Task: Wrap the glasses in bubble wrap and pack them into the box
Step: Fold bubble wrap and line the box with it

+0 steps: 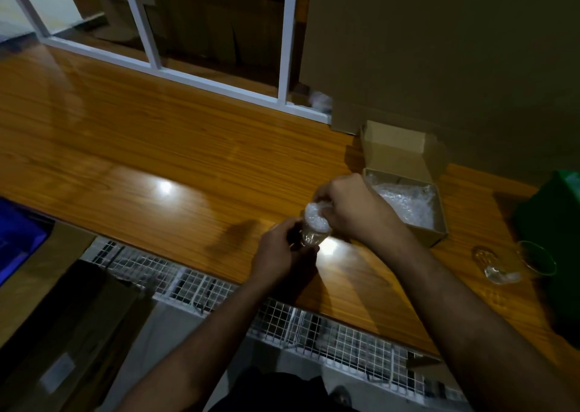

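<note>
A small clear glass wrapped in bubble wrap [314,223] is held just above the wooden table [157,147], near its front edge. My left hand [282,248] grips the glass from below and the left. My right hand [348,207] pinches the bubble wrap at the top of the glass. To the right stands an open cardboard box [430,234] with bubble-wrapped items inside. A bare clear glass [492,264] lies on its side at the right of the table.
A green-rimmed glass [538,259] and a dark green bag [552,210] sit at the far right. A large cardboard sheet [439,50] leans behind the box. A wire mesh shelf [282,317] runs below the table's front edge, with cardboard boxes [78,333] at lower left.
</note>
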Action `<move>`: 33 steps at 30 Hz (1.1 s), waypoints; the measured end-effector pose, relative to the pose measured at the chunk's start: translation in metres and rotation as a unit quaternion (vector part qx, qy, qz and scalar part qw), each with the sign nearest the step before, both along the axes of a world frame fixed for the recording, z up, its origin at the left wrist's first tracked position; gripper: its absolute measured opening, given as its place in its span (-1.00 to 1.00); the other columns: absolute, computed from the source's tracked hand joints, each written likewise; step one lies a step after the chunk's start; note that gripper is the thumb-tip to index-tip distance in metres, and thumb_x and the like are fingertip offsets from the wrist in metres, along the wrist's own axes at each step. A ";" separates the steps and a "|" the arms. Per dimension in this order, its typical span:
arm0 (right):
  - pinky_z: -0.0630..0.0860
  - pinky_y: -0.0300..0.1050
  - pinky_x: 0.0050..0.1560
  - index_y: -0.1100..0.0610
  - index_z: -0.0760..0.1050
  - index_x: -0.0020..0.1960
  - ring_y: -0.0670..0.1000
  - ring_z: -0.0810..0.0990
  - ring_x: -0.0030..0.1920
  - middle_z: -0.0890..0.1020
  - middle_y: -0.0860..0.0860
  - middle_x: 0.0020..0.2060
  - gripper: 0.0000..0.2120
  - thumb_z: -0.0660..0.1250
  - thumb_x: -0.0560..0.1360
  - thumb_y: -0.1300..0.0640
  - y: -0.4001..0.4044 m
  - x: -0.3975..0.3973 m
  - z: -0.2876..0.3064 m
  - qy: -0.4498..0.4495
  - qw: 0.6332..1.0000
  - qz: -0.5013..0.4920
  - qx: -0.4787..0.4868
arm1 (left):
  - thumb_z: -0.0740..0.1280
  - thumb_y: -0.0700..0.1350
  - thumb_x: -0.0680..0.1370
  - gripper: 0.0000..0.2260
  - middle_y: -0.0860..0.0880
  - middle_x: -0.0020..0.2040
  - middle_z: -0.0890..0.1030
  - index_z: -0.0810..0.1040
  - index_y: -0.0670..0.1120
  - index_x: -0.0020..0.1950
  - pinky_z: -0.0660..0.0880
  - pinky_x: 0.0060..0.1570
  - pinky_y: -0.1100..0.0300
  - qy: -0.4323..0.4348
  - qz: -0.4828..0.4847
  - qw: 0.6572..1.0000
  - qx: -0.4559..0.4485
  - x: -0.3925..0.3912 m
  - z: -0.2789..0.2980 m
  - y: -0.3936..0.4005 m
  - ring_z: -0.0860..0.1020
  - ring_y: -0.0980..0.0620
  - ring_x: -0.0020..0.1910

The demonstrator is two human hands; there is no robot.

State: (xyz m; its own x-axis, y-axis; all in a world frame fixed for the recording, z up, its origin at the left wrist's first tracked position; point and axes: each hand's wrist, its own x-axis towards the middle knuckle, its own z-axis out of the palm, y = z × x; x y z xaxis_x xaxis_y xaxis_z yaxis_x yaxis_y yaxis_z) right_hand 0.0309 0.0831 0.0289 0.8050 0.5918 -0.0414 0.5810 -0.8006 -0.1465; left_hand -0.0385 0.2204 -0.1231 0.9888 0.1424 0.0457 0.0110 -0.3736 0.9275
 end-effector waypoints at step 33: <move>0.46 -0.06 0.00 -0.16 0.59 0.26 0.04 0.35 0.24 0.30 0.02 0.29 -0.52 0.43 0.43 0.24 -0.038 -0.023 -0.038 -0.043 0.999 0.001 0.016 | 0.53 -0.06 0.44 -0.62 0.11 -0.01 0.50 0.57 0.15 0.23 0.38 -0.19 0.35 -0.004 0.054 0.996 0.071 -0.003 -0.001 -0.006 0.50 0.15 -0.03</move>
